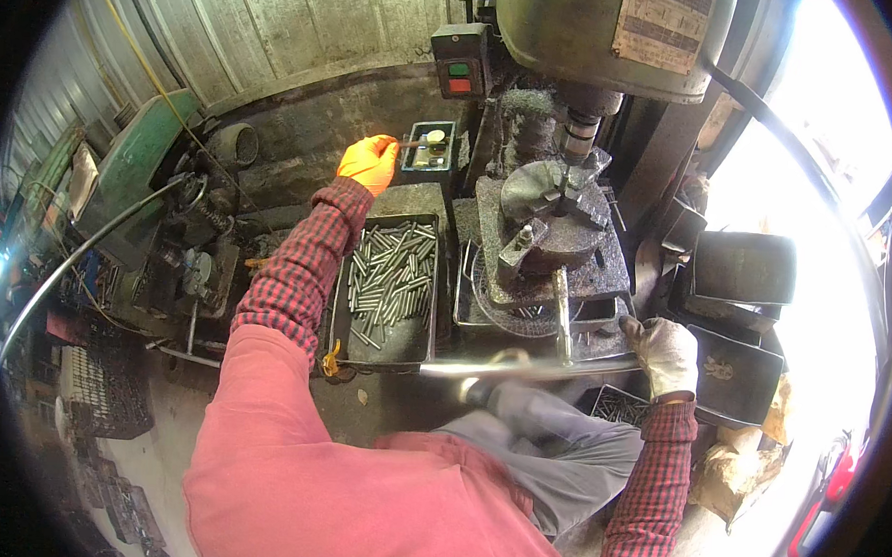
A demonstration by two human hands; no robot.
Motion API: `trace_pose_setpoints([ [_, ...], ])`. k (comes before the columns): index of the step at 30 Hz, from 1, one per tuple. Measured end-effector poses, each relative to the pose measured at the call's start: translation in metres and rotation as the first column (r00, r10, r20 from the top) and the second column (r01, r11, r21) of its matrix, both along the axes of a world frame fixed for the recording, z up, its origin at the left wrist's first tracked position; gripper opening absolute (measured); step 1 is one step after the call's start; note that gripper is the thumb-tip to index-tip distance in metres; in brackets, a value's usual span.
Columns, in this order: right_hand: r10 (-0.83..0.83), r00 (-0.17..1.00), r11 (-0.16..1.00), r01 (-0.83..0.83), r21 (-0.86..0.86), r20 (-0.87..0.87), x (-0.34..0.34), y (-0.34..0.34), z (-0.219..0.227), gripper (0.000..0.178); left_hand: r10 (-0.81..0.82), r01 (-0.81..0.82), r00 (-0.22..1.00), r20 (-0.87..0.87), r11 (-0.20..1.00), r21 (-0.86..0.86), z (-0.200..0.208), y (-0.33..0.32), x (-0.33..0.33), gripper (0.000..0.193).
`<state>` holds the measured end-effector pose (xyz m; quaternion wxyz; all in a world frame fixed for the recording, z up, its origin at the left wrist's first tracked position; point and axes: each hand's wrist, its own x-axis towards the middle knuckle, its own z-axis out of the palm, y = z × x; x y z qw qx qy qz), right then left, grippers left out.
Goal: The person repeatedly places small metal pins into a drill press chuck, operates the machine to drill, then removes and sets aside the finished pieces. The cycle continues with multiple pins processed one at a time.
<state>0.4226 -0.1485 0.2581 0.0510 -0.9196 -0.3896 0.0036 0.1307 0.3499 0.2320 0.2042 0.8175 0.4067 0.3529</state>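
My left hand [369, 164], in an orange glove, is closed around a thin dark stick [409, 144]. The stick's far end reaches over a small blue-rimmed tray [432, 162] with liquid and a pale round piece in it; its tip is too small to make out. Nearer me, a dark tray [433, 322] holds many short metal pins [395, 277]. My right hand [663, 357], in a dirty whitish glove, is closed at the right end of a long metal bar [521, 370], which is blurred. Ahead of it stands a drill press, its chuck [579, 136] above a round clamping fixture [552, 206].
A switch box [459, 68] with green and red buttons hangs behind. At right are stacked dark bins [741, 269]. A green machine [146, 150] stands at left. A bright rod [563, 317] juts from the fixture toward me. More pins lie in a bin [618, 406] by my leg.
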Motion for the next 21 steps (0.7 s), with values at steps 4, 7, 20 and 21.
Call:
trace_pose_setpoints([
  [4, 0.015, 1.000, 1.000, -0.015, 0.008, 0.024, -0.001, -0.001, 0.002, 0.061, 0.024, -0.016, 0.978, -0.206, 0.999, 0.040, 0.011, -0.019, 0.012, 0.033],
  [7, 0.004, 1.000, 1.000, -0.004, 0.018, -0.010, 0.000, -0.002, 0.003, 0.061, 0.072, -0.065, 0.995, -0.062, 0.993, 0.098, 0.017, -0.020, 0.012, 0.032],
  [20, 0.018, 1.000, 0.998, -0.019, 0.059, 0.006, 0.003, -0.005, -0.005, 0.065, -0.074, 0.095, 0.976, 0.204, 0.991, -0.098, 0.015, -0.042, -0.008, 0.030],
  [21, 0.015, 1.000, 0.999, -0.016, 0.037, 0.015, 0.003, -0.005, -0.004, 0.063, -0.140, 0.249, 0.919, 0.370, 0.931, -0.268, 0.016, -0.054, -0.003, 0.024],
])
